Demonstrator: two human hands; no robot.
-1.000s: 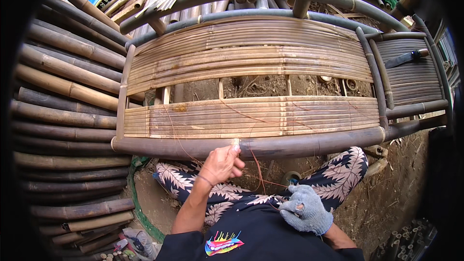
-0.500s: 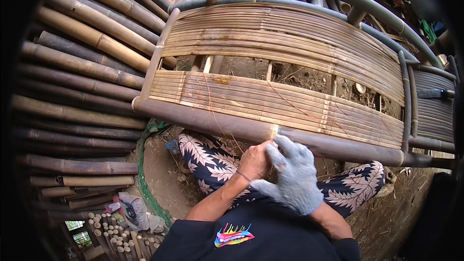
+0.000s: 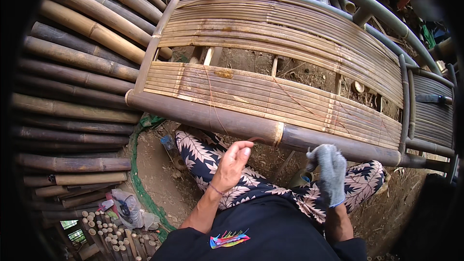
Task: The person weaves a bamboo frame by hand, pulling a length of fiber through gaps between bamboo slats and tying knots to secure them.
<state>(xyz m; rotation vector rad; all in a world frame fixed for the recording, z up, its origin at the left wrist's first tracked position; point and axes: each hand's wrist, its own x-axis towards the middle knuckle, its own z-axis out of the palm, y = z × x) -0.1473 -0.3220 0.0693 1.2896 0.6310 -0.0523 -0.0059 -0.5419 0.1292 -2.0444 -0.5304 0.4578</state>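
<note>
My left hand (image 3: pixel 231 166) is bare and pinches a short length of thin reddish cord (image 3: pixel 255 139) by the thick front pole (image 3: pixel 217 118) of a bamboo bench. My right hand (image 3: pixel 329 171), in a grey knitted glove, is raised before the same pole farther right. Its fingers are curled closed, and whatever they may hold is hidden. Behind the pole lie split bamboo slats (image 3: pixel 241 89) in two bands with a gap between them. More thin reddish cord (image 3: pixel 211 92) loops over the front slats and hangs down the pole's face.
Dark bamboo poles (image 3: pixel 82 84) are stacked on the left. Cut bamboo pieces (image 3: pixel 116 237) and a plastic bag (image 3: pixel 130 208) lie at lower left, beside a green net strip (image 3: pixel 137 179). A dark-handled tool (image 3: pixel 432 98) rests on slats at far right. My patterned trouser legs (image 3: pixel 205 157) are beneath the pole.
My hands were together at the front pole and have moved apart. The gloved right hand went right and its spread fingers curled; the left moved slightly left and down.
</note>
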